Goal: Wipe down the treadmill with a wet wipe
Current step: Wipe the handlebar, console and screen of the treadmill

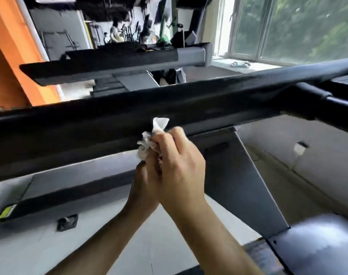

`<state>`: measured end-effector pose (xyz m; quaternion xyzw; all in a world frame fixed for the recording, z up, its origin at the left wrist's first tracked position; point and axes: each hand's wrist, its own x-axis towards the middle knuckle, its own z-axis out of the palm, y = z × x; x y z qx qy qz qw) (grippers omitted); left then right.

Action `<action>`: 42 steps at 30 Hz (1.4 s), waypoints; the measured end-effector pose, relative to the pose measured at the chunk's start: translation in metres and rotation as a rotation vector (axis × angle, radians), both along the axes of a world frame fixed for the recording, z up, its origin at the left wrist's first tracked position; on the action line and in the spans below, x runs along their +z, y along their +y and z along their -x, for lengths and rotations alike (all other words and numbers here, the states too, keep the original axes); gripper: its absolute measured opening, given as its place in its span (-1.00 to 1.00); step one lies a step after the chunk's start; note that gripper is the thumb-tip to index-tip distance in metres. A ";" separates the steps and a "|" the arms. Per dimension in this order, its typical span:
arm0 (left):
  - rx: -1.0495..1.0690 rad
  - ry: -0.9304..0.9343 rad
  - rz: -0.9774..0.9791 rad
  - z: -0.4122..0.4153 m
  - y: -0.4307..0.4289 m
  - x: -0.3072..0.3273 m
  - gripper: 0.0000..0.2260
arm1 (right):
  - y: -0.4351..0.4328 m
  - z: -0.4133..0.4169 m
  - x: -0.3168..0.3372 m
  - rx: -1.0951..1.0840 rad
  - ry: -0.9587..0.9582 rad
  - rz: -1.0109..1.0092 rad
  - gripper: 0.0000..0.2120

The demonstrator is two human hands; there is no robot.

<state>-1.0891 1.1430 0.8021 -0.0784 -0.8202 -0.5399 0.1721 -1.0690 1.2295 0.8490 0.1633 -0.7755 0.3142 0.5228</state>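
Observation:
A long black handrail (113,124) of the treadmill crosses the view from lower left to upper right. Just below its middle a crumpled white wet wipe (149,138) is held against the rail's underside edge. My right hand (179,165) grips the wipe with curled fingers. My left hand (143,187) sits underneath and behind the right hand, mostly hidden by it; its fingers reach up to the wipe's lower part, and how they hold it is not visible. A grey upright post (234,175) of the treadmill stands right of my hands.
A second treadmill rail (117,62) runs parallel behind. A black crossbar (328,100) joins the handrail at right. An orange wall (10,56) stands at far left, windows (288,26) at upper right, and gym equipment at the back. Grey floor (298,165) lies below.

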 end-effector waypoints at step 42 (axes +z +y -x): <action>-0.301 0.369 -0.305 0.033 -0.009 -0.025 -0.55 | 0.024 0.013 -0.064 -0.092 0.221 0.182 -0.88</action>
